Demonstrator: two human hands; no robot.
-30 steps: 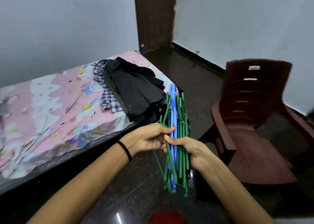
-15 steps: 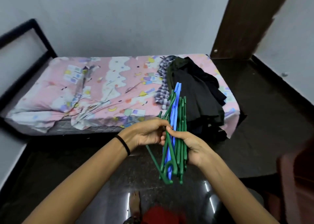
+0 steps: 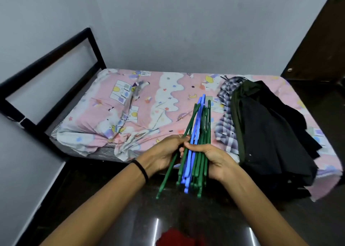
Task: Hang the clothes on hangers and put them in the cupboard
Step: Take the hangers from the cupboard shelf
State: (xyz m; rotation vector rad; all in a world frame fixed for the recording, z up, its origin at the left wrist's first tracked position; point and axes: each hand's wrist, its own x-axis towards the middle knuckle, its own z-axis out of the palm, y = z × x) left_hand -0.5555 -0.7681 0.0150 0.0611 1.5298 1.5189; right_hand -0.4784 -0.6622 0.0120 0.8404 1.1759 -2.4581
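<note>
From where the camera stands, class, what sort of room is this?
Most likely a bedroom: a bed with a black frame and pink patterned sheet, a pile of clothes on it, and a bundle of hangers held in both hands.

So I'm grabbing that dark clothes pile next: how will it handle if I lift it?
The dark clothes pile would probably go floppy: it drapes over the bed edge. Its loose layers may slide apart, so scoop underneath.
</note>
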